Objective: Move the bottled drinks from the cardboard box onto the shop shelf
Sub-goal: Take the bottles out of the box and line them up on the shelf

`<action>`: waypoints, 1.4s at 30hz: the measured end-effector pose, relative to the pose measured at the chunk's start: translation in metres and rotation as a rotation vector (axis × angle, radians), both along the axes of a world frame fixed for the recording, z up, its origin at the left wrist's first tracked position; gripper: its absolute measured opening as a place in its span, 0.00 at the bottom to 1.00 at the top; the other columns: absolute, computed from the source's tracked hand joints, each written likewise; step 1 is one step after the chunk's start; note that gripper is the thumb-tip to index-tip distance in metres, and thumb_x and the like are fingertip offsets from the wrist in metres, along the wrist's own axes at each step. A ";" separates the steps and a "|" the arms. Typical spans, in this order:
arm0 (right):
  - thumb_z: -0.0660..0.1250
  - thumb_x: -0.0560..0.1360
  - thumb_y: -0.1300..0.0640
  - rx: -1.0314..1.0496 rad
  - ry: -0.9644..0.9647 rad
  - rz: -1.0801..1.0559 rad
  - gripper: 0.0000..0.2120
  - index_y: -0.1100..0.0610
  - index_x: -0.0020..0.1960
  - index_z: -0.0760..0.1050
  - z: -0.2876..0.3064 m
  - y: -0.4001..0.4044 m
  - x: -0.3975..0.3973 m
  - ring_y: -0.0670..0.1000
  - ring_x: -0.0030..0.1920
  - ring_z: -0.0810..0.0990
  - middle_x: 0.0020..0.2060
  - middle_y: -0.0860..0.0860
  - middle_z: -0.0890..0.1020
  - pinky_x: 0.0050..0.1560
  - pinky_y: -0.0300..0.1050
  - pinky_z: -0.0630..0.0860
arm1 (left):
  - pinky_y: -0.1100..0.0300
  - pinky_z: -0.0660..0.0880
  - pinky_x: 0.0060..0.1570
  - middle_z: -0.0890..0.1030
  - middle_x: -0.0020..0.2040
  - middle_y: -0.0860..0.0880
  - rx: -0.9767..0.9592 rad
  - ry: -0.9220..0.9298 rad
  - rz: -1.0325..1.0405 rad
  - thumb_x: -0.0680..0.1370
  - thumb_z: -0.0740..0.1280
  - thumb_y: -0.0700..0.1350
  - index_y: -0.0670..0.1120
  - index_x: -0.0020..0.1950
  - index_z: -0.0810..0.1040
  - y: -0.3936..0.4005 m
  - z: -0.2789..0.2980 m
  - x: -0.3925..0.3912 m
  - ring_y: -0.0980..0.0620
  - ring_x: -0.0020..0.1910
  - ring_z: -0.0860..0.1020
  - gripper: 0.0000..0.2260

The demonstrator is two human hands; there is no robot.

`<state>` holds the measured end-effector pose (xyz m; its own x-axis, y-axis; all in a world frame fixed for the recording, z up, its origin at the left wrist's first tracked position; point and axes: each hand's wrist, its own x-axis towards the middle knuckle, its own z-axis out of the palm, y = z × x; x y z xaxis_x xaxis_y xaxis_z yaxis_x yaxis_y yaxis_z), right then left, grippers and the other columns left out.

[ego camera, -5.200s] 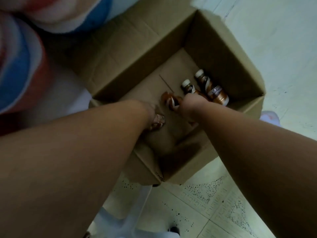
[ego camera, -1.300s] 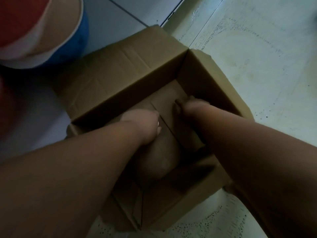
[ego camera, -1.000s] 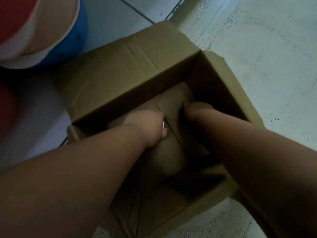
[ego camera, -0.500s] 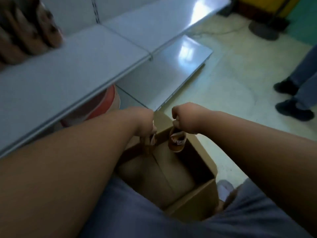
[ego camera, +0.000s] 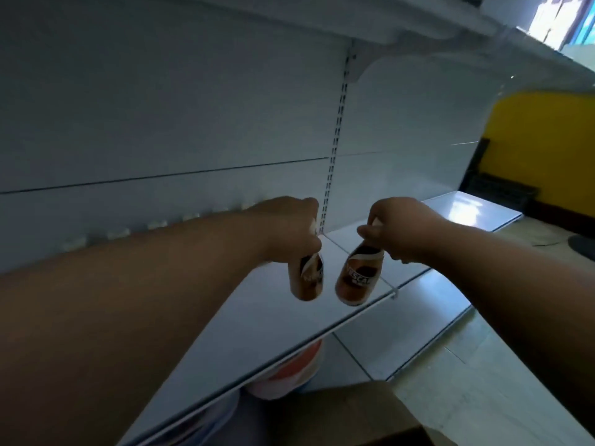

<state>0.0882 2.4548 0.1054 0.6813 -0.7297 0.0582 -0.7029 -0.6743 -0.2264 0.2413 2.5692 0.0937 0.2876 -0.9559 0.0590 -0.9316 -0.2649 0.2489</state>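
Two small brown coffee bottles hang by their caps over the white shop shelf [ego camera: 264,336]. My left hand [ego camera: 289,231] is shut on the top of the left bottle [ego camera: 307,280]. My right hand [ego camera: 399,231] is shut on the cap of the right bottle [ego camera: 357,278], which tilts a little. Both bottles are in the air, just above the shelf surface, close side by side. A corner of the cardboard box [ego camera: 351,413] shows at the bottom edge; its inside is hidden.
A row of white bottle caps [ego camera: 135,231] lines the back of the shelf behind my left forearm. A slotted upright [ego camera: 335,149] divides the white back panel. A red and white tub [ego camera: 286,371] sits under the shelf. A yellow cabinet [ego camera: 544,149] stands at the right.
Both hands rose out of the cardboard box, each holding a bottle, and now hold them over the shelf. My view swung up from the box to the shelving.
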 end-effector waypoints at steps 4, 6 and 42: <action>0.64 0.77 0.51 -0.076 -0.078 0.015 0.13 0.60 0.53 0.76 -0.030 -0.041 0.051 0.56 0.49 0.78 0.49 0.56 0.80 0.47 0.49 0.76 | 0.50 0.78 0.44 0.78 0.47 0.50 0.016 -0.050 -0.038 0.74 0.64 0.46 0.52 0.52 0.71 -0.042 -0.022 0.047 0.48 0.43 0.78 0.08; 0.64 0.77 0.52 -0.106 -0.080 0.013 0.12 0.60 0.54 0.77 -0.046 -0.064 0.074 0.56 0.50 0.78 0.50 0.56 0.80 0.49 0.49 0.76 | 0.51 0.76 0.49 0.78 0.51 0.50 0.051 -0.119 -0.079 0.76 0.63 0.44 0.51 0.56 0.73 -0.067 -0.029 0.063 0.49 0.48 0.76 0.10; 0.64 0.76 0.50 -0.141 -0.226 0.574 0.15 0.52 0.61 0.72 -0.058 -0.003 0.226 0.54 0.54 0.76 0.55 0.52 0.76 0.51 0.45 0.70 | 0.49 0.73 0.51 0.75 0.55 0.44 -0.107 -0.307 0.472 0.74 0.66 0.43 0.45 0.60 0.74 0.059 -0.044 0.168 0.42 0.55 0.74 0.15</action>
